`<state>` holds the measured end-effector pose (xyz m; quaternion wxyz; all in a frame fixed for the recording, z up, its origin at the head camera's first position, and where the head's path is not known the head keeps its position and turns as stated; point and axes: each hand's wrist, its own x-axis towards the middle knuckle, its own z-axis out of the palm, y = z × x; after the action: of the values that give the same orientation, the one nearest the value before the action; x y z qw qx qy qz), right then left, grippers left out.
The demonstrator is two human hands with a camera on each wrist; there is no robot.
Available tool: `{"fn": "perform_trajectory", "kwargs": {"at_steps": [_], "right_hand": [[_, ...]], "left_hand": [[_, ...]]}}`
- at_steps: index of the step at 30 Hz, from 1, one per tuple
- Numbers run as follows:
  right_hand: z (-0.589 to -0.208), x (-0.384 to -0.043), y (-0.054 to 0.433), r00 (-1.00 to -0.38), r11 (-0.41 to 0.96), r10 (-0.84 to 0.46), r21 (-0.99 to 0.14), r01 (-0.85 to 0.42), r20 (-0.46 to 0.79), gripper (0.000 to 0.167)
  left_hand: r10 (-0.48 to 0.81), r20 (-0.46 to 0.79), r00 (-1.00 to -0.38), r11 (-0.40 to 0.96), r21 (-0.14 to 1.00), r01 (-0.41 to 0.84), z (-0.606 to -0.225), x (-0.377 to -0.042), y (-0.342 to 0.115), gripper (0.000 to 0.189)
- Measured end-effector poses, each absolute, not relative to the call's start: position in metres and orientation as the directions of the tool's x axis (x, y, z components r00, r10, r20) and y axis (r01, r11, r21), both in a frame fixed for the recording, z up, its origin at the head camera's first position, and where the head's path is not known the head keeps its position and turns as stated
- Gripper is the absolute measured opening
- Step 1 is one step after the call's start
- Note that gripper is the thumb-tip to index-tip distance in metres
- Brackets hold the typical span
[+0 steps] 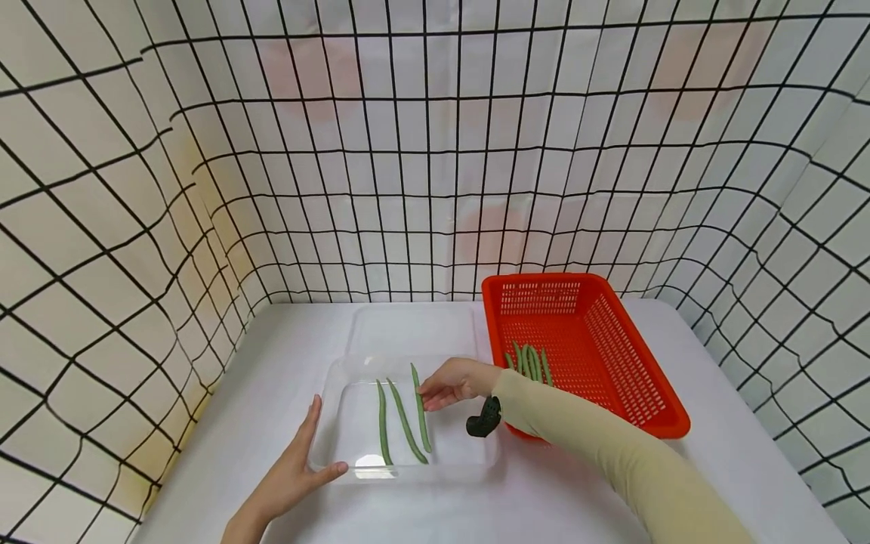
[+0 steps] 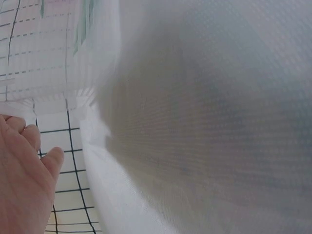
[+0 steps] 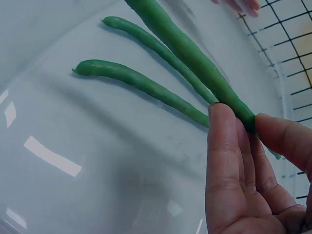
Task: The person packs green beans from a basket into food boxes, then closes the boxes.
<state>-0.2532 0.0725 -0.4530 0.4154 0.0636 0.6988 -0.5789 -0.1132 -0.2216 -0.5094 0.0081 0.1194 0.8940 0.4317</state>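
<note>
My right hand (image 1: pixel 454 384) pinches a green bean (image 3: pixel 187 51) between thumb and fingertips, over the right part of a clear plastic container (image 1: pixel 469 470). Two more green beans lie lengthwise in that container: one at the left (image 1: pixel 383 423) and one slanting in the middle (image 1: pixel 406 421). At the container's front left corner is my left hand (image 1: pixel 292 468), thumb and fingers spread apart along the outside of the wall. In the left wrist view, the left hand (image 2: pixel 27 165) shows at the edge, just below the see-through wall.
A red plastic basket (image 1: pixel 639 340) stands at the right, partly behind the right forearm, with several green beans (image 1: pixel 530 361) inside. Behind the container lies a flat clear lid (image 1: pixel 414 329) on the white table (image 1: pixel 285 340). Black-gridded white walls (image 1: pixel 442 166) enclose the table.
</note>
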Motion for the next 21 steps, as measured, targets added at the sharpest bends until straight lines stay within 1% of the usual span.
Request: {"fn": "perform_trajectory", "kwargs": {"at_steps": [10,17,21], "right_hand": [[-0.465,-0.247,0.064,-0.660,0.328,-0.382,-0.763,0.558,-0.647,0.012],[-0.473,-0.245,0.064,-0.643,0.349,-0.363,-0.738,0.578,-0.675,0.010],[-0.470,-0.247,0.068,-0.659,0.353,-0.346,-0.744,0.568,-0.668,0.011]], "left_hand": [[0.223,0.136,-0.965,0.617,0.747,0.248,-0.513,-0.111,-0.225,0.113],[0.235,0.127,-0.964,0.627,0.737,0.250,-0.515,-0.107,-0.227,0.112],[0.232,0.152,-0.961,0.624,0.734,0.267,-0.514,-0.113,-0.223,0.112]]}}
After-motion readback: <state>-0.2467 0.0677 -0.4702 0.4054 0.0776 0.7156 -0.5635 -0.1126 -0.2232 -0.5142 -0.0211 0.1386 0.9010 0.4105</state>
